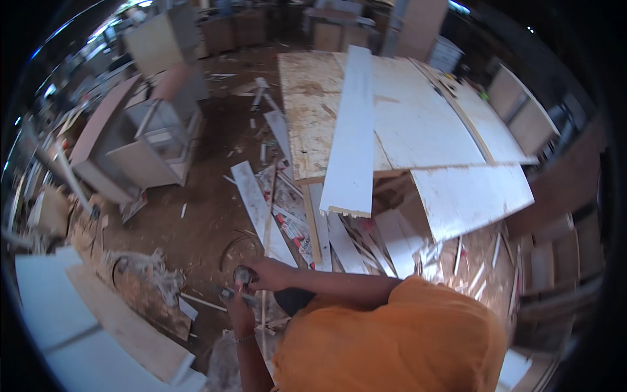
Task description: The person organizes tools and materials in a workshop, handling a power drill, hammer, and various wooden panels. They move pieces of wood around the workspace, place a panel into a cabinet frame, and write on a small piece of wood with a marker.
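My two hands are close together over the dirt-brown floor, left of the worktable. From the right, my right hand (266, 273) closes round a small dark roundish object (243, 275) with a paler top; its exact kind is too small to tell. Just below it is my left hand (240, 312), a thin band round its wrist, its fingers bent up against the same spot. A greyish piece (248, 299) shows beside the left fingers, and what they grip is partly hidden.
A large worktable (418, 140) carries white boards, and a long white plank (353, 124) overhangs its near edge. Offcuts (258, 206) and strips litter the floor. Unfinished cabinets (153, 137) stand left; white panels (98, 333) lie at lower left beside crumpled plastic (153, 271).
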Demonstrator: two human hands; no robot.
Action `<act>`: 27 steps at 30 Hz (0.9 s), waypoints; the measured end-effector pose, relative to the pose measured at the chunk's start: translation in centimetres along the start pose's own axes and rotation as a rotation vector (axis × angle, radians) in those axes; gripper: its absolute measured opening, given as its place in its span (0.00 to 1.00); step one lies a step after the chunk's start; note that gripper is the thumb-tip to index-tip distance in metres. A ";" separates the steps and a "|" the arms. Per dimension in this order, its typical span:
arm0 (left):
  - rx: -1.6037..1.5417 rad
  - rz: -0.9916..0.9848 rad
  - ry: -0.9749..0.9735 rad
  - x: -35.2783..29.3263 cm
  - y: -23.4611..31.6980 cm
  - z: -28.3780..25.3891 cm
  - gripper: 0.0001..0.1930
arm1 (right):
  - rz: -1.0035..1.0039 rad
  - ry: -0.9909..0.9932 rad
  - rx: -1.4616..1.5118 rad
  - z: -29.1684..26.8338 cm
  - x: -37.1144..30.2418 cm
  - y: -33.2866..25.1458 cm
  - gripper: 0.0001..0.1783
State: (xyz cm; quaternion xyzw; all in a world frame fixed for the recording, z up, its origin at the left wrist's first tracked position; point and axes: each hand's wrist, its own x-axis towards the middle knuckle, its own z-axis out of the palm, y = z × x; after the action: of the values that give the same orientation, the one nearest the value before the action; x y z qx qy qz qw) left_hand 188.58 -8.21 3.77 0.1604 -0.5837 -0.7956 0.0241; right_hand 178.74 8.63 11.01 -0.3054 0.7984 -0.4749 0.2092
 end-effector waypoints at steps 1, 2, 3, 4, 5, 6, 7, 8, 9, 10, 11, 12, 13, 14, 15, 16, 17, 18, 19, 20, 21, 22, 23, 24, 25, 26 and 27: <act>-0.007 -0.056 -0.049 2.7 1.1 -0.7 0.20 | -0.010 0.054 -0.013 -0.5 1.7 0.0 0.31; -0.125 -0.244 -0.090 5.7 3.4 -0.7 0.19 | -0.038 0.099 -0.028 -0.8 4.0 0.1 0.32; -0.243 -0.432 -0.118 8.9 5.2 -0.7 0.19 | 0.028 0.114 0.026 -1.4 6.2 0.7 0.33; -0.368 -0.511 -0.188 12.0 5.8 -1.0 0.17 | 0.078 0.115 0.077 -2.1 8.3 1.5 0.33; -0.499 -0.582 -0.240 15.4 5.6 -1.5 0.16 | 0.119 0.099 0.132 -2.7 10.9 2.6 0.34; -0.384 -0.473 -0.247 19.5 4.3 -2.3 0.15 | 0.146 0.156 0.066 -3.3 14.0 3.8 0.36; -0.365 -0.477 -0.242 23.4 4.7 -2.2 0.15 | 0.178 0.211 0.013 -4.1 17.0 5.3 0.38; -0.341 -0.478 -0.232 27.1 5.3 -2.3 0.14 | 0.150 0.242 0.067 -4.9 20.4 6.9 0.40; -0.429 -0.583 -0.239 31.4 7.0 -1.9 0.15 | 0.133 0.290 0.111 -6.1 24.1 8.6 0.42; -0.295 -0.493 -0.232 35.7 7.7 -3.2 0.15 | 0.119 0.319 0.117 -6.6 28.3 9.9 0.42; -0.159 -0.409 -0.226 40.3 7.9 -4.7 0.15 | 0.110 0.351 0.124 -6.7 32.5 11.2 0.43; -0.021 -0.329 -0.218 44.9 8.3 -6.2 0.15 | 0.102 0.382 0.130 -7.0 37.0 12.5 0.44; 0.049 -0.277 -0.134 49.8 8.5 -8.5 0.14 | 0.110 0.272 -0.006 -8.0 41.7 14.2 0.44; 0.134 -0.245 -0.059 54.1 8.8 -12.3 0.14 | 0.131 0.171 -0.129 -8.0 45.9 15.9 0.43; 0.214 -0.247 0.016 56.3 9.0 -15.9 0.13 | 0.174 0.051 -0.241 -7.7 48.6 17.1 0.43; 0.129 -0.351 0.094 58.7 11.0 -17.9 0.12 | 0.362 -0.228 -0.226 -10.8 52.5 15.0 0.41; 0.034 -0.421 0.164 62.1 13.8 -19.5 0.12 | 0.309 -0.225 -0.200 -12.0 55.1 15.3 0.40; -0.167 -0.435 0.213 65.1 14.5 -23.8 0.11 | 0.235 -0.230 -0.176 -12.6 58.2 15.5 0.39; -0.365 -0.446 0.265 67.0 14.6 -28.1 0.10 | 0.161 -0.238 -0.145 -13.4 61.4 16.0 0.38; -0.406 -0.441 0.383 68.2 15.4 -30.0 0.09 | 0.180 -0.229 -0.078 -14.9 64.2 16.6 0.38; -0.442 -0.442 0.495 70.6 16.4 -31.1 0.09 | 0.208 -0.214 -0.010 -16.8 67.2 17.4 0.37; -0.439 -0.466 0.567 72.5 17.2 -31.6 0.10 | 0.244 -0.197 0.064 -18.5 69.2 18.1 0.36; -0.437 -0.495 0.636 75.0 17.5 -31.9 0.10 | 0.290 -0.160 -0.007 -20.2 71.7 19.4 0.36; -0.428 -0.525 0.702 77.6 17.9 -32.1 0.11 | 0.340 -0.120 -0.076 -22.1 74.3 20.8 0.35; -0.374 -0.524 0.664 80.7 18.0 -31.8 0.12 | 0.392 -0.065 -0.161 -24.6 76.7 22.1 0.35; -0.335 -0.515 0.617 83.9 17.3 -31.5 0.13 | 0.457 -0.035 -0.169 -26.6 78.6 24.0 0.35; -0.294 -0.508 0.570 87.9 16.7 -31.1 0.15 | 0.525 -0.005 -0.173 -28.1 80.4 26.3 0.35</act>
State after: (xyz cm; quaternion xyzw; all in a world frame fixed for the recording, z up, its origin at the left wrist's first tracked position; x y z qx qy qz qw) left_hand 111.66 -61.96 -8.85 0.5083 -0.3758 -0.7748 0.0106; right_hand 95.21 -19.27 -2.84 -0.1058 0.8874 -0.3337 0.3001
